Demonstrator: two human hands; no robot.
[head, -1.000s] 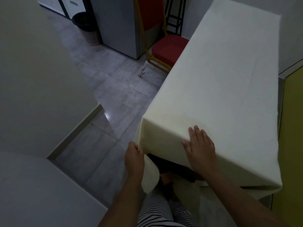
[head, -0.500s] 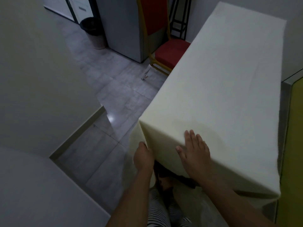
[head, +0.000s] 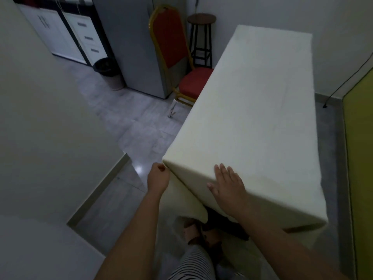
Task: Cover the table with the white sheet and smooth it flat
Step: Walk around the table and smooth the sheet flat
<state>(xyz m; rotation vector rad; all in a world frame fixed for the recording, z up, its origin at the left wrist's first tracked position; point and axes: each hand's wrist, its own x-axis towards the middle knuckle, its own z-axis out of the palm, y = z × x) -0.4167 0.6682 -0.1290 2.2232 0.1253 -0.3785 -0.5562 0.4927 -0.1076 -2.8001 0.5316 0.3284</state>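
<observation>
At the near end of a long table, the off-white cloth sheet [head: 252,118] lies drawn over the whole top and hangs down the sides, so my feed shows none of the table itself. The person's right hand [head: 228,184] rests flat on the sheet at the near edge of the top. Its fingers are straight and close together, and the thumb reaches over the edge onto the hanging front panel. The left hand [head: 158,178] sits at the near left corner, its fingers curled tight and pinching the fold of cloth that drops from that corner. Below both hands the front panel hangs loose, and its lower hem curls up near the middle beside a dark gap. From here the top looks smooth.

A red-cushioned chair with a gold-coloured frame [head: 181,57] stands just beside the table's left long side. A dark round-topped stool [head: 201,37] stands behind it against the far wall. To the chair's left is a tall grey cabinet [head: 131,47], with a black waste bin [head: 107,67] and a white drawer unit [head: 88,37] further left. An olive-green panel [head: 361,158] runs along the right. A striped trouser leg [head: 193,263] shows at the bottom of the view, above pale grey floor tiles [head: 131,122].
</observation>
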